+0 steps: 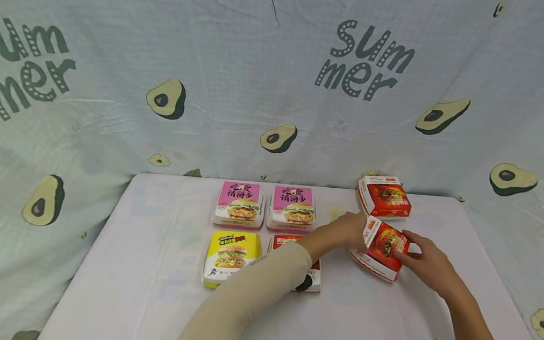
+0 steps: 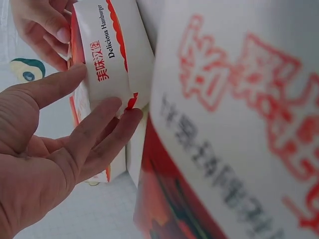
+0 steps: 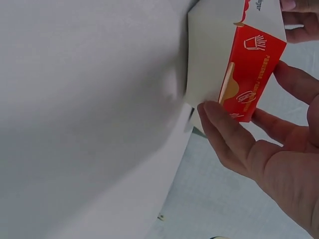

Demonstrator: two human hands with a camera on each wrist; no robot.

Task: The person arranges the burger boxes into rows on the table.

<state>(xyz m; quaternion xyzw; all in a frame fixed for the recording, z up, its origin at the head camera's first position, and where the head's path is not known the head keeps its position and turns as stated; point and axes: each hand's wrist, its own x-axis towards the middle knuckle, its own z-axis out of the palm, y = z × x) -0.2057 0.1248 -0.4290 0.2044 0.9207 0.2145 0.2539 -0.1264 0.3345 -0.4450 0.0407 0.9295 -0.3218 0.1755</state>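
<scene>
A red-and-white hamburger box (image 1: pixel 388 246) is between my two hands on the right side of the table. My left hand (image 1: pixel 350 232) reaches across to its left end, with thumb and fingertips on the carton in the left wrist view. At the opposite end, my right hand (image 1: pixel 426 262) grips the box, thumb on top. The right wrist view shows the box's red side panel (image 3: pixel 251 69) between the right thumb and fingers. Just behind stands a second red-and-white hamburger box (image 1: pixel 387 197). Whether the held box touches the table cannot be told.
Two pink-topped burger boxes (image 1: pixel 239 202) sit side by side at the back middle. In front of them are a yellow burger box (image 1: pixel 229 255) and another red-and-white box (image 1: pixel 313 282), partly covered by the left forearm. A patterned cloth (image 1: pixel 231 80) hangs behind the white table (image 1: pixel 145 288).
</scene>
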